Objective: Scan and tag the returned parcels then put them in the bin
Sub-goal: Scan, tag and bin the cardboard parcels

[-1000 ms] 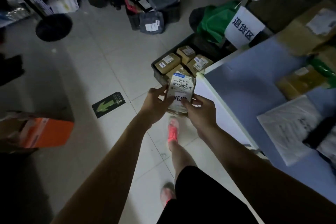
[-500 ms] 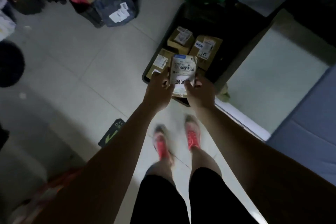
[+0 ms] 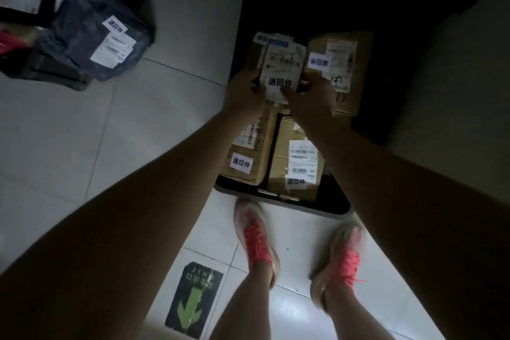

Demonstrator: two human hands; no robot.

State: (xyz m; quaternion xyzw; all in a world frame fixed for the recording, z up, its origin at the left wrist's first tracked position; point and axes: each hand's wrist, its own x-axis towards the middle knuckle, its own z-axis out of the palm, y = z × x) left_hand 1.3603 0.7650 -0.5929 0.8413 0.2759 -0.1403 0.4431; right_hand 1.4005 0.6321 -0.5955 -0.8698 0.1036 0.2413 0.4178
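My left hand (image 3: pixel 244 94) and right hand (image 3: pixel 311 103) grip the small white parcel (image 3: pixel 281 67) by its two sides. Under my grip is the dark bin (image 3: pixel 278 196), and the parcel is over the brown boxes (image 3: pixel 278 163) inside.

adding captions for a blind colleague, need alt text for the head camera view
Seen from above in dim light, a person's left hand and right hand hold a small white-labelled parcel over a dark bin containing tagged cardboard boxes. Pink shoes stand on the pale tiled floor at the bin's near edge.
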